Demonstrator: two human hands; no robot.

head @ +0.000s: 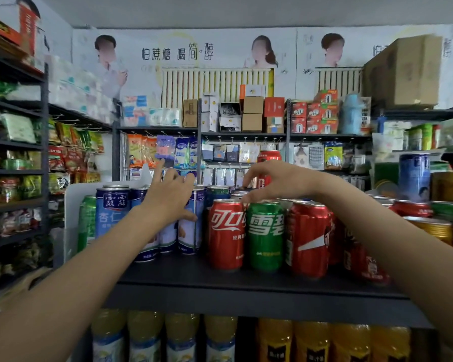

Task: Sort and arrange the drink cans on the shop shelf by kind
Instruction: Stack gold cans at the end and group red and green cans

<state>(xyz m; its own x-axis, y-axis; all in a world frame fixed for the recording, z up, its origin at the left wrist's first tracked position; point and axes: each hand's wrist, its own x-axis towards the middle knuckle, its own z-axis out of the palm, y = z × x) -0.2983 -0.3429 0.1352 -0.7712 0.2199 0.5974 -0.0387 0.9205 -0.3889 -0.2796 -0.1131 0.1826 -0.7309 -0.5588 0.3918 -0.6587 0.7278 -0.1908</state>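
The dark shelf carries mixed drink cans. Tall blue-and-white cans stand at the left, with a green can beside them. In the front row are a red cola can, a green soda can and another red cola can. My left hand hovers with spread fingers in front of the blue-and-white cans, its thumb against one. My right hand curls round a raised red cola can above the back rows; most of that can is hidden behind the hand.
More red, green and gold cans crowd the shelf's right end, with a tall blue tin behind. A white divider bounds the left end. Yellow drink bottles fill the shelf below. Snack racks stand at the left.
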